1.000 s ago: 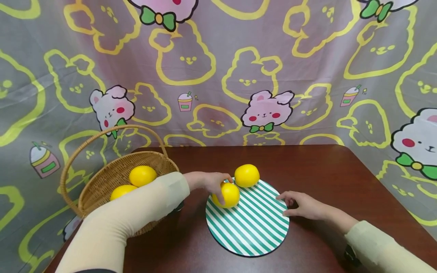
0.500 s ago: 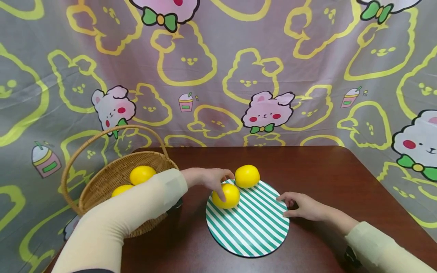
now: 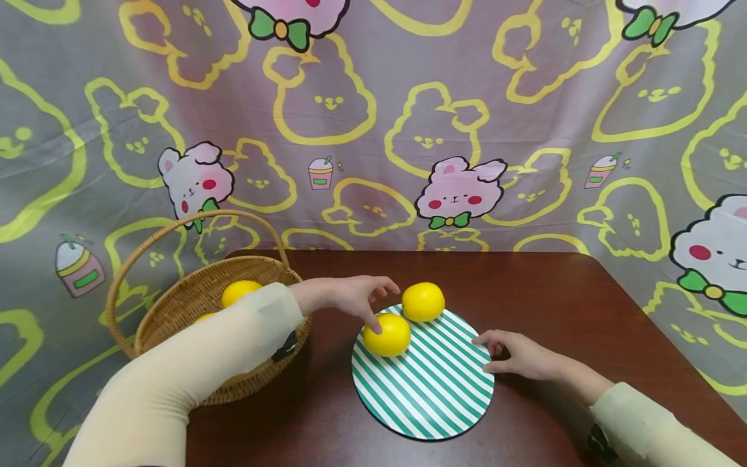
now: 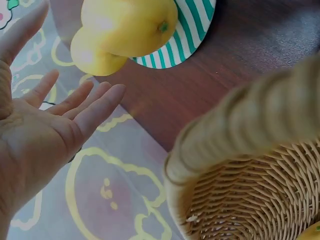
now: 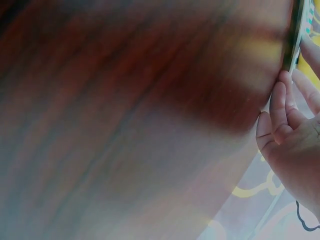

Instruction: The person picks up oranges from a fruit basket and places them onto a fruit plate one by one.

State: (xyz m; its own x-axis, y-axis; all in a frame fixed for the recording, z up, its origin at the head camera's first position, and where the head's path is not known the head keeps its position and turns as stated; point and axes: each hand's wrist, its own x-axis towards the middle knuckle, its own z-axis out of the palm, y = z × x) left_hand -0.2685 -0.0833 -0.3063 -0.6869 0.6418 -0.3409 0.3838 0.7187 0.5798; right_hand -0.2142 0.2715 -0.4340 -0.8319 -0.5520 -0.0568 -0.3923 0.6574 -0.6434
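Two yellow lemons lie at the far left part of a round board (image 3: 428,389) with green and white stripes. The nearer lemon (image 3: 390,338) sits beside my left hand (image 3: 353,298), whose fingers are spread. In the left wrist view a gap shows between that hand (image 4: 40,135) and the lemon (image 4: 145,25). The farther lemon (image 3: 423,301) is at the board's back rim. At the board's right edge my right hand (image 3: 525,355) holds the rim between thumb and bent fingers. The right wrist view shows its fingertips (image 5: 279,97) against the board's edge (image 5: 296,35).
A wicker basket (image 3: 175,311) with a tall arched handle (image 3: 192,215) stands on the left, partly hidden by my left sleeve. Lemons (image 3: 240,292) lie inside it. A patterned cloth (image 3: 373,130) hangs behind the brown table (image 3: 525,279).
My left hand has let go of the nearer lemon and drawn back to the left, its fingers spreading. The lemon stays on the board. My right hand has kept its place.
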